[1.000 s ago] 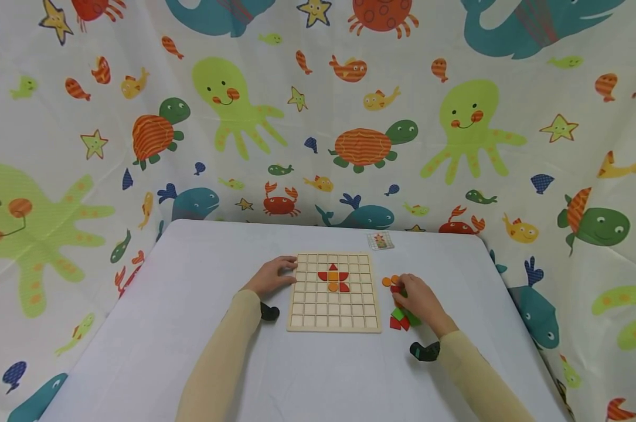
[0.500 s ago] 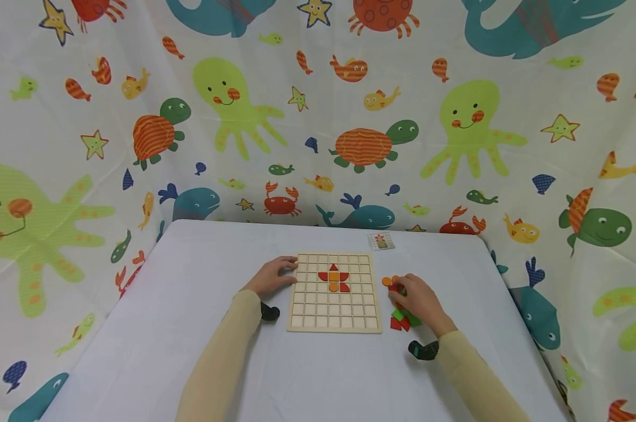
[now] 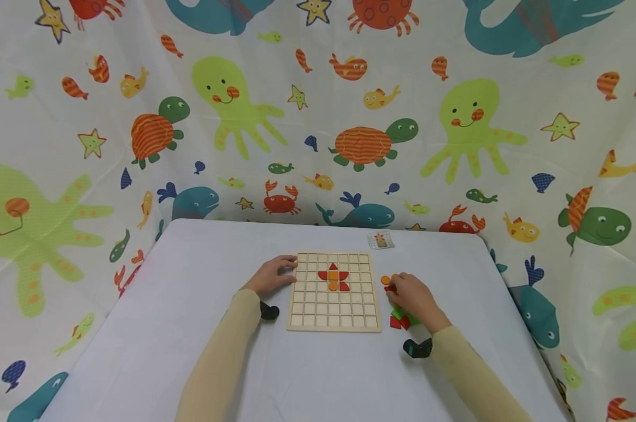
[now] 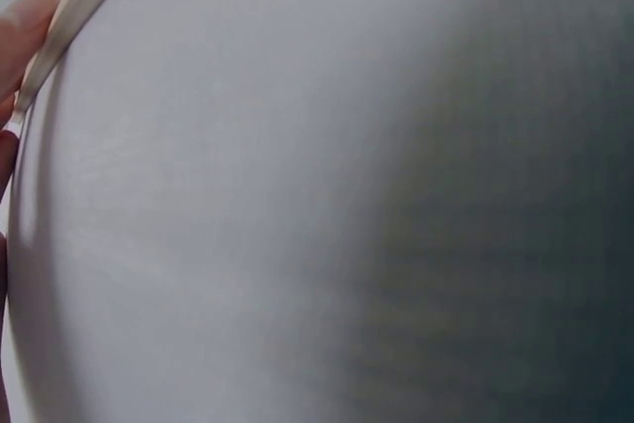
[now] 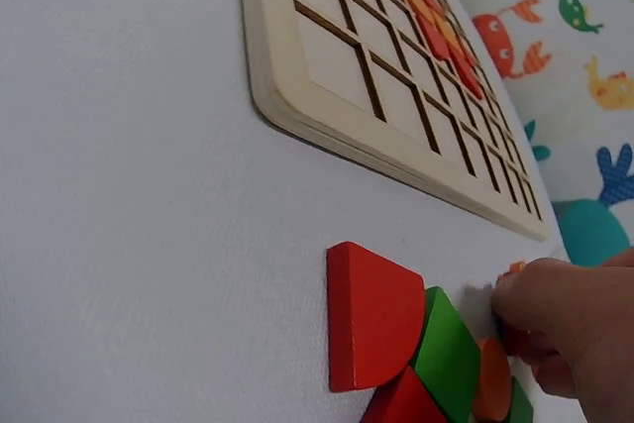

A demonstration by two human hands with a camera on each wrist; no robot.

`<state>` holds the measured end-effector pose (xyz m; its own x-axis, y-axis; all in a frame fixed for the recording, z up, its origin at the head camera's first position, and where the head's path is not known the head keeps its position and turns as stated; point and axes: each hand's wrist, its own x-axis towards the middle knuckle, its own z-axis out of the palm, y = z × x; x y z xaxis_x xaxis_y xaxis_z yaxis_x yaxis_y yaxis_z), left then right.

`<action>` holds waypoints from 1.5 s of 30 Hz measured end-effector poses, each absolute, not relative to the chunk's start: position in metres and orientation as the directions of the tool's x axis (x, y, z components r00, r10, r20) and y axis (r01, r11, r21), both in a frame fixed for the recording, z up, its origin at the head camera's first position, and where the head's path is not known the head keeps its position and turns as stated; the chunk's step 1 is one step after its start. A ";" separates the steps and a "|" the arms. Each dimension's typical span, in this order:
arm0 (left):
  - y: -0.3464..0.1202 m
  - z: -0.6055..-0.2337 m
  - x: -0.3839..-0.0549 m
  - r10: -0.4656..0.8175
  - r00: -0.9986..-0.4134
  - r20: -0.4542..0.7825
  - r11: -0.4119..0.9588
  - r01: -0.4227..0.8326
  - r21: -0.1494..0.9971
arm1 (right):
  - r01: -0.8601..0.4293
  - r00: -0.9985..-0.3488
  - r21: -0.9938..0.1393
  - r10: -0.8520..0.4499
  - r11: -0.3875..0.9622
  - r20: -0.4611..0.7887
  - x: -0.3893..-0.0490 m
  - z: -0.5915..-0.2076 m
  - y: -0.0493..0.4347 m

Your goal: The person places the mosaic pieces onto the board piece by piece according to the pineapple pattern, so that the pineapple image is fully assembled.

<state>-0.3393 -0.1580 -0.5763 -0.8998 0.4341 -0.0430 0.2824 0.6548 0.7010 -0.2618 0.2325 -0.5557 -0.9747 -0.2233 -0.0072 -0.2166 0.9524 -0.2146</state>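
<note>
My left hand (image 3: 271, 275) rests at the left edge of a wooden grid board (image 3: 334, 322), thumb and fingertips against its side. In the left wrist view, fingertips (image 4: 25, 32) show at the board's edge. Red and orange pieces form a small figure in the board's upper middle, among them an orange square (image 3: 333, 275). Right of the board, my right hand (image 3: 415, 299) pinches a small red piece (image 3: 388, 288), mostly hidden by the fingers. Below this hand lie a red rounded-corner piece (image 5: 374, 316), a green piece (image 5: 448, 354) and other loose pieces, partly covered.
An orange disc (image 3: 385, 280) lies just beyond the right fingertips. Behind the board's right corner is a small pattern card (image 3: 381, 240). A white cloth (image 3: 212, 252) covers the table, and a curtain (image 3: 307, 58) printed with sea animals hangs behind it.
My right hand has slid slightly left, toward the board, with the red piece at its fingertips. The left hand and the board have stayed in place.
</note>
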 end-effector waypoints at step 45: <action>-0.160 -0.578 -0.340 0.439 -0.897 -0.055 0.645 0.271 0.715 | 0.037 -0.997 -0.536 -0.008 0.843 -0.081 -0.279 -0.565 0.299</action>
<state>-0.3403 -0.1601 -0.5779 -0.8969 0.4387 -0.0554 0.2711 0.6445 0.7149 -0.2794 0.2987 -0.5647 -0.9966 -0.0077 -0.0814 0.0373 0.8433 -0.5361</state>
